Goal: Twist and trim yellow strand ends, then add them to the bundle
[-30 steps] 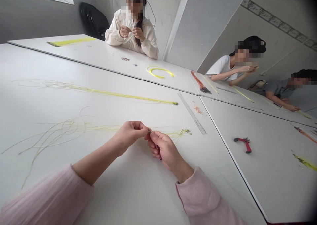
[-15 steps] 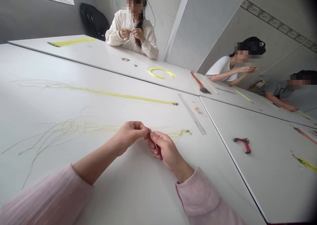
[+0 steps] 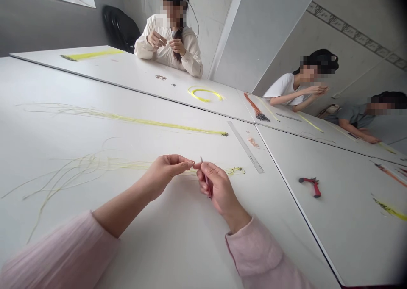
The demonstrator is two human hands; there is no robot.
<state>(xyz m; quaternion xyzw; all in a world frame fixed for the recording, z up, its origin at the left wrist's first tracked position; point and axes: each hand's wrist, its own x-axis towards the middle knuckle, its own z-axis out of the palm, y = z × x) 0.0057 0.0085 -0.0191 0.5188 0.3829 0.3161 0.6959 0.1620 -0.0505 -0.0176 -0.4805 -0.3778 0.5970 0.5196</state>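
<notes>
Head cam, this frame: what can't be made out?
Head view only:
The right hand hides most of the thin rod; its material is too small to tell.
The left hand's fingertips: too small to show whether they pinch anything.
Ruler: markings blurred.
Orange bits: too small to identify.
Red-handled pliers: jaws blurred.

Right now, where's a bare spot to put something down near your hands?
Bare table lies just below the left hand and right hand. The next table has a bare patch below the red pliers. It is crowded left of the hands, where yellow strands spread.
</notes>
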